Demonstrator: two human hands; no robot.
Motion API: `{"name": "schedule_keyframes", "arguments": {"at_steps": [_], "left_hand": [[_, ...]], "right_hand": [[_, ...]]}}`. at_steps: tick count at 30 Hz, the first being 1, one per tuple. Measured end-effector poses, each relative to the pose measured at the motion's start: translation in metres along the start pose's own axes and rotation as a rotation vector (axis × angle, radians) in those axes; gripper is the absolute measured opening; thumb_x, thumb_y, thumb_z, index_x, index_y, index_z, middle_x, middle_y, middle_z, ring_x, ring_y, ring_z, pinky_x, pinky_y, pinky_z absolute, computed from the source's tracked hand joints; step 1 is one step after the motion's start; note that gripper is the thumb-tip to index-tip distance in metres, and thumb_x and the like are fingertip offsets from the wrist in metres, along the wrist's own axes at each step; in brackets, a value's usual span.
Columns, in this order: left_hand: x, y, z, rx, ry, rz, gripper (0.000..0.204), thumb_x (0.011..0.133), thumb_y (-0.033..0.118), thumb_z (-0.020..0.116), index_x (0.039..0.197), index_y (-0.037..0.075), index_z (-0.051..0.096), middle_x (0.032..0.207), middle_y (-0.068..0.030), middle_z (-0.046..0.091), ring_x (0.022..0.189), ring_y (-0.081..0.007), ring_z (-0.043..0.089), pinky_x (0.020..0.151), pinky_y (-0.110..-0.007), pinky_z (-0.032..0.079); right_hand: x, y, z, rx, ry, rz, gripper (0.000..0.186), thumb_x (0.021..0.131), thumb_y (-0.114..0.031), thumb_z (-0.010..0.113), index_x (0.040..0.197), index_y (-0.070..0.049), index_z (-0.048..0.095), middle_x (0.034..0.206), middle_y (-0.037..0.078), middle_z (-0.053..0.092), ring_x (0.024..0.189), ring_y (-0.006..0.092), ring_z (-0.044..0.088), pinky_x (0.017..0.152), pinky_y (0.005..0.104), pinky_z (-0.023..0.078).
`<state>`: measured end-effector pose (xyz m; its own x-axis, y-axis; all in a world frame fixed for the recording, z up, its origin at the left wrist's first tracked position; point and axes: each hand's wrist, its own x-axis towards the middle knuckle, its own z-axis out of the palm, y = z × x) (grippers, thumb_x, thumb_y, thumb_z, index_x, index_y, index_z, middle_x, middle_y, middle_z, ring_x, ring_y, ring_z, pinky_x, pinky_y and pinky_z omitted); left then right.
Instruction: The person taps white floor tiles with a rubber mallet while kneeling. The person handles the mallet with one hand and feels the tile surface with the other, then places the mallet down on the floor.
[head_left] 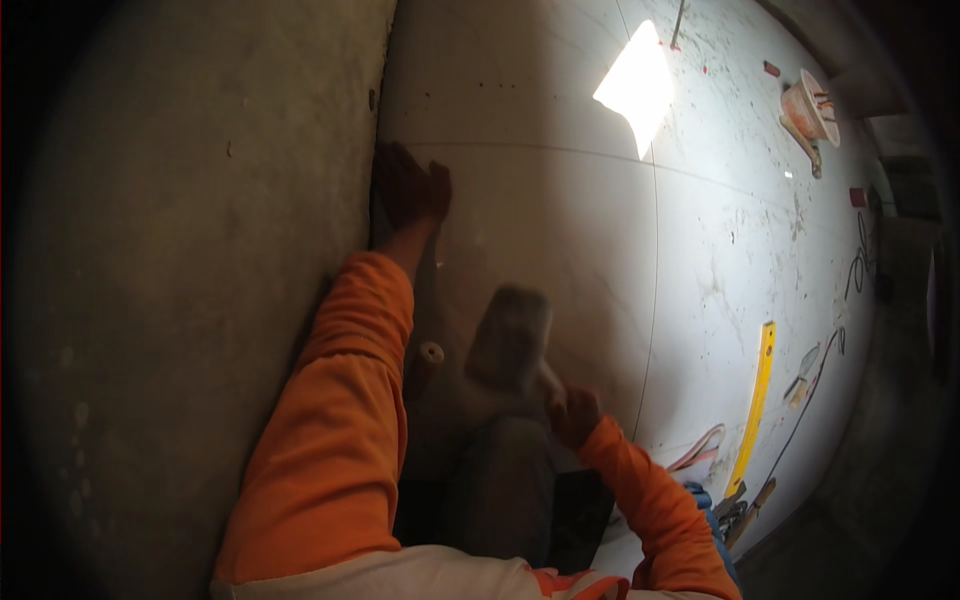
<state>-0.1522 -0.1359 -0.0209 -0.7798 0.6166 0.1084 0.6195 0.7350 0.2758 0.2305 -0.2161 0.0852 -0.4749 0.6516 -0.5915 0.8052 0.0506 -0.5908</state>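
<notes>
My left hand [410, 185] lies on a large pale floor tile [520, 200] at its left edge, against the grey concrete wall [180, 200], with fingers extended and thumb apart. My right hand [572, 415] grips the handle of a mallet with a blurred, blocky grey head [508, 335], held over the tile in front of my knee [505, 480]. A small cylindrical object [430, 355] with a pale, holed top is beside my left forearm, partly in shadow.
On the tiles to the right lie a yellow level [755, 400], a trowel [805, 370], a black cable [857, 270] and several tools near my right arm. Farther up are a pink bucket [803, 105] and small red objects [771, 68]. A bright light patch [640, 80] falls on the tiles.
</notes>
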Motion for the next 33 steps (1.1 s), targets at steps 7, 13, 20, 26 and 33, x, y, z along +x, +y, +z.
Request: {"name": "schedule_keyframes", "arguments": {"at_steps": [7, 13, 20, 26, 33], "left_hand": [[0.000, -0.004, 0.009, -0.044, 0.153, 0.027, 0.073, 0.089, 0.037, 0.043, 0.142, -0.011, 0.028, 0.151, -0.0285, 0.021, 0.142, -0.0391, 0.020, 0.117, -0.047, 0.015], [0.000, -0.004, 0.010, -0.021, 0.167, 0.043, 0.074, 0.089, 0.038, 0.043, 0.143, -0.011, 0.026, 0.151, -0.0287, 0.022, 0.143, -0.0391, 0.019, 0.118, -0.046, 0.013], [-0.001, -0.003, 0.010, 0.010, 0.056, -0.015, 0.074, 0.089, 0.038, 0.042, 0.142, -0.011, 0.027, 0.152, -0.0275, 0.022, 0.143, -0.0389, 0.018, 0.118, -0.046, 0.012], [0.004, -0.004, 0.013, 0.026, 0.042, 0.043, 0.074, 0.089, 0.039, 0.042, 0.143, -0.011, 0.027, 0.151, -0.0290, 0.023, 0.142, -0.0399, 0.020, 0.117, -0.048, 0.014], [0.002, -0.011, 0.024, 0.086, 0.099, 0.041, 0.074, 0.090, 0.040, 0.040, 0.143, -0.010, 0.027, 0.151, -0.0294, 0.022, 0.142, -0.0410, 0.019, 0.117, -0.048, 0.014]], "right_hand": [[0.008, 0.006, 0.009, -0.152, 0.006, -0.052, 0.060, 0.086, -0.059, 0.055, 0.074, -0.001, 0.058, 0.065, 0.021, 0.058, 0.071, 0.0442, 0.062, 0.064, 0.0495, 0.049], [-0.003, 0.007, 0.005, -0.241, 0.043, -0.445, 0.054, 0.086, -0.054, 0.058, 0.071, -0.002, 0.056, 0.061, 0.018, 0.056, 0.060, 0.0408, 0.060, 0.057, 0.0461, 0.048], [-0.001, 0.014, 0.010, -0.184, -0.243, -0.577, 0.063, 0.088, -0.062, 0.050, 0.079, -0.002, 0.063, 0.074, 0.023, 0.062, 0.068, 0.0439, 0.061, 0.060, 0.0477, 0.048], [-0.009, -0.002, -0.003, 0.061, -0.011, -0.005, 0.066, 0.086, -0.065, 0.050, 0.080, -0.001, 0.066, 0.075, 0.024, 0.063, 0.067, 0.0434, 0.062, 0.062, 0.0493, 0.048], [-0.010, -0.004, -0.015, -0.435, -0.368, 0.062, 0.065, 0.089, -0.062, 0.048, 0.080, 0.001, 0.062, 0.072, 0.023, 0.062, 0.079, 0.0451, 0.062, 0.073, 0.0495, 0.049]]}}
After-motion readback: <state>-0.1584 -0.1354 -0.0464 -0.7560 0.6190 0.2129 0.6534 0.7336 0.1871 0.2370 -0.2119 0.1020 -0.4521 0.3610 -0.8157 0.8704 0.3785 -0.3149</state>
